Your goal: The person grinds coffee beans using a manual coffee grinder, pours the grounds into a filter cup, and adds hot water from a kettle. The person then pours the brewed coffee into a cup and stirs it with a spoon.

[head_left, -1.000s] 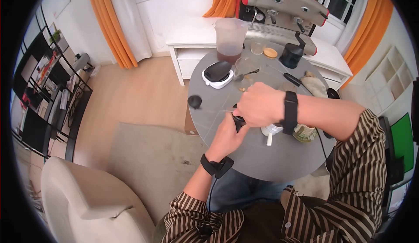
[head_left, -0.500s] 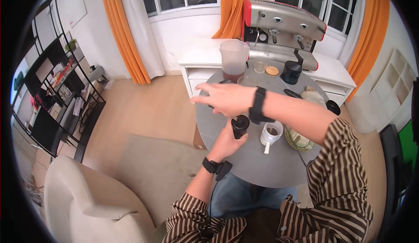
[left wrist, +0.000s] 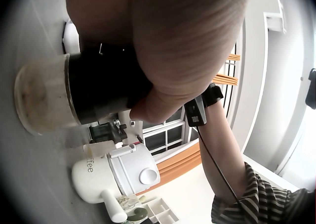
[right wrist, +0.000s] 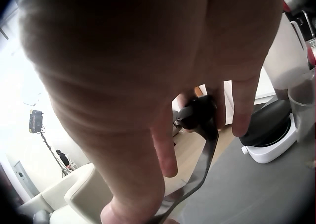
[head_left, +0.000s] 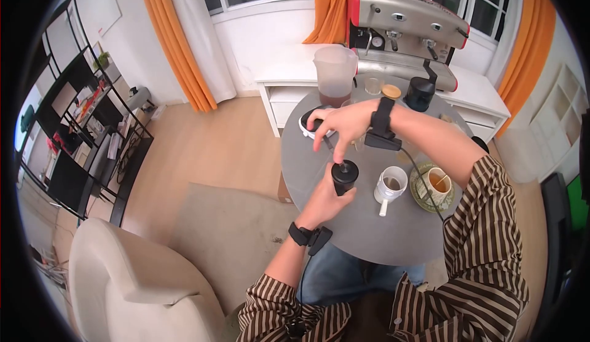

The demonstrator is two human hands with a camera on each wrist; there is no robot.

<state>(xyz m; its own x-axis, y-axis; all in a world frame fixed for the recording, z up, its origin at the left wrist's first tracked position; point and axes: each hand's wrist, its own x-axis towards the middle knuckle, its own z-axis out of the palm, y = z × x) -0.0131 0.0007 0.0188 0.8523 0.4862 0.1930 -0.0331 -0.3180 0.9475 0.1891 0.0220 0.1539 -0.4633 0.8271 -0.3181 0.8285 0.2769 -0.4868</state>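
Note:
My left hand [head_left: 326, 199] grips the black body of a hand coffee grinder [head_left: 345, 175] upright over the near left part of the round table. In the left wrist view the grinder's clear lower jar [left wrist: 44, 93] shows below the black part. Above it, my right hand [head_left: 351, 124] is curved loosely about the crank handle. The crank's black knob [right wrist: 196, 110] sits among the fingers in the right wrist view, its metal arm [right wrist: 210, 152] running down toward the grinder. Right of the grinder stands a white handled pot [head_left: 391, 184] with something brown inside.
A green plate [head_left: 424, 204] bears a cup [head_left: 439, 181] of amber liquid. Farther back are a white scale [right wrist: 269, 152] with a black dish [right wrist: 266, 125], a tall jug [head_left: 335, 74], a glass [head_left: 373, 84], and a black cranked canister [head_left: 420, 94]. An espresso machine [head_left: 405, 28] stands behind.
My right hand has swung round over the grinder, out to the far left and then back toward me. The left hand keeps its grip on the grinder. The head view has shifted.

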